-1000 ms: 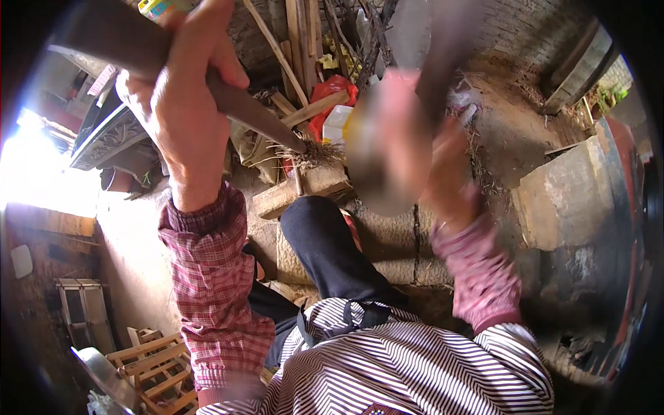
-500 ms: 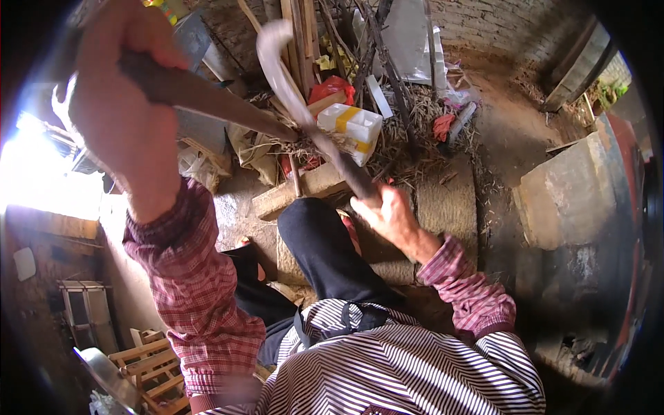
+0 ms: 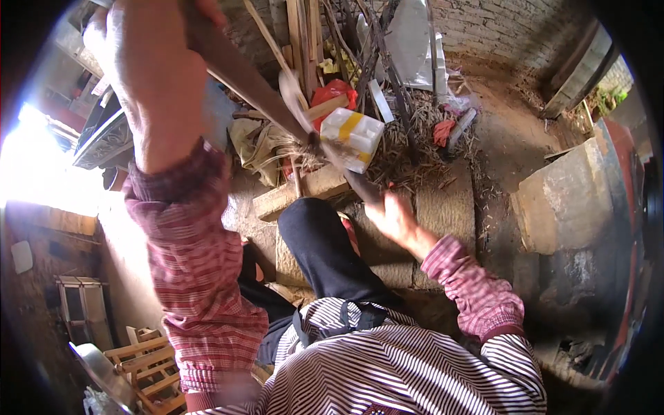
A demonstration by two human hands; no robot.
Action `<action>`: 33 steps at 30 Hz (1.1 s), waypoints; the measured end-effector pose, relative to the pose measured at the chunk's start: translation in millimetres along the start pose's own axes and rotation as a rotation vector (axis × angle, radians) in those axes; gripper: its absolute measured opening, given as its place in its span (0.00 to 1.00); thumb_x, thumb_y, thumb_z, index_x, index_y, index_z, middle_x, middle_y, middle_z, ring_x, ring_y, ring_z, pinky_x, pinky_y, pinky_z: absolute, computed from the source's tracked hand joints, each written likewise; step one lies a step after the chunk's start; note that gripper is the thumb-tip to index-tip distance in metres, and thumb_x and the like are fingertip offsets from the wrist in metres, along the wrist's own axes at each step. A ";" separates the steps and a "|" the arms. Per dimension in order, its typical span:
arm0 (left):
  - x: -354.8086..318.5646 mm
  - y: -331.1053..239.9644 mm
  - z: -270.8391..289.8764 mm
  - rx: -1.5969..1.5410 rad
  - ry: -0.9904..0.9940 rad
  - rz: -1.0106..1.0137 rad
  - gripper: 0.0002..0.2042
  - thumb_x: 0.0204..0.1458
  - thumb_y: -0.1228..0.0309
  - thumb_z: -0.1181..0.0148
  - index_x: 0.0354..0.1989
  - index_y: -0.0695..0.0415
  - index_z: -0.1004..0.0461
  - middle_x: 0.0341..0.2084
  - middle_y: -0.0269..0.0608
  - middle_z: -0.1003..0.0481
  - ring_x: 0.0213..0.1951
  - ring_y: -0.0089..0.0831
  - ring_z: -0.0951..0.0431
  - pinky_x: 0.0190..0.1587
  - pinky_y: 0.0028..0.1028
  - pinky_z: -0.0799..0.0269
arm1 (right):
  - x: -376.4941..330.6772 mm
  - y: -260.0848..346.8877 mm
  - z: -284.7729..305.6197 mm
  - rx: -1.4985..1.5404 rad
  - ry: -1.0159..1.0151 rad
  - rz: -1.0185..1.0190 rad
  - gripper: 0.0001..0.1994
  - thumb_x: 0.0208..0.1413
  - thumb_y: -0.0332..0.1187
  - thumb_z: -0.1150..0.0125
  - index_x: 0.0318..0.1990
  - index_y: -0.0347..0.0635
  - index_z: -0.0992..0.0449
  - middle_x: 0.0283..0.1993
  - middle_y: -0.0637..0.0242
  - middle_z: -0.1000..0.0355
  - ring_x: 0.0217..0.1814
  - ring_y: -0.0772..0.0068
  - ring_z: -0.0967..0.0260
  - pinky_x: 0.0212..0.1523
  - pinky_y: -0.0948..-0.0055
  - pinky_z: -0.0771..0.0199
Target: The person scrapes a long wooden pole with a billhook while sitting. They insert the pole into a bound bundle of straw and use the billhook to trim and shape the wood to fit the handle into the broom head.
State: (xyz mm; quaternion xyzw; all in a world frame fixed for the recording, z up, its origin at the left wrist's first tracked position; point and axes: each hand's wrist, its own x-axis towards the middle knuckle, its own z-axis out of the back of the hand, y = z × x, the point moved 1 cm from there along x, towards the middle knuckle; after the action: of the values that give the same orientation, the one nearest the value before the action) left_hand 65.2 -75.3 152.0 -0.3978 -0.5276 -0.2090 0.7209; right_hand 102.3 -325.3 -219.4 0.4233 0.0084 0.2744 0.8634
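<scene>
My left hand (image 3: 153,76), large and smeared at the upper left, is closed around a dark wooden stick (image 3: 252,86) slanting down to the right. Lower right of it, my right hand (image 3: 393,218) grips the dark handle of a billhook (image 3: 361,187). Its pale curved blade (image 3: 293,95) is blurred and points up and left. The stick's lower end and the billhook cross in front of a fibrous tuft (image 3: 301,153); whether they touch, I cannot tell. A thick wooden block (image 3: 299,194) lies on the ground below them.
A white foam box with yellow tape (image 3: 351,131) sits just behind the billhook. Poles and branches (image 3: 380,59) lean against the brick wall, with dry stalks (image 3: 408,155) around their feet. A slatted wooden piece (image 3: 149,366) is at lower left, and a large worn panel (image 3: 564,197) stands right.
My left hand has shifted slightly right, and the stick slopes more steeply. The billhook's hooked end has dropped lower, while my right hand has moved a little right and down.
</scene>
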 end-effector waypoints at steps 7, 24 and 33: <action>-42.6 -4.0 23.8 -0.181 -0.073 0.264 0.12 0.58 0.68 0.47 0.35 0.66 0.25 0.17 0.37 0.33 0.21 0.27 0.32 0.25 0.24 0.37 | -71.5 4.9 -43.5 0.170 0.214 -0.377 0.15 0.49 0.39 0.34 0.35 0.34 0.25 0.29 0.47 0.25 0.33 0.46 0.24 0.31 0.57 0.25; -183.8 -43.3 231.7 -0.151 -0.708 0.381 0.22 0.61 0.64 0.56 0.12 0.52 0.43 0.11 0.34 0.47 0.19 0.27 0.48 0.25 0.29 0.51 | -138.5 -43.0 -5.5 0.448 0.099 -0.805 0.10 0.54 0.35 0.34 0.36 0.38 0.27 0.23 0.67 0.28 0.19 0.80 0.34 0.18 0.80 0.33; -314.1 -52.4 338.2 -0.078 -0.889 0.555 0.21 0.60 0.61 0.49 0.13 0.54 0.31 0.12 0.39 0.35 0.19 0.31 0.37 0.30 0.31 0.38 | -210.6 -169.9 -80.1 0.412 0.155 -1.404 0.16 0.56 0.39 0.38 0.29 0.33 0.29 0.20 0.58 0.28 0.16 0.71 0.35 0.17 0.71 0.37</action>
State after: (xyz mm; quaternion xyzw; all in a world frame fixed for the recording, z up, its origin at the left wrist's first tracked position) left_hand -285.5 124.8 -77.8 -0.5995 -0.6491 0.1594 0.4403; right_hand -16.9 -451.8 -441.7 0.4514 0.3899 -0.3211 0.7356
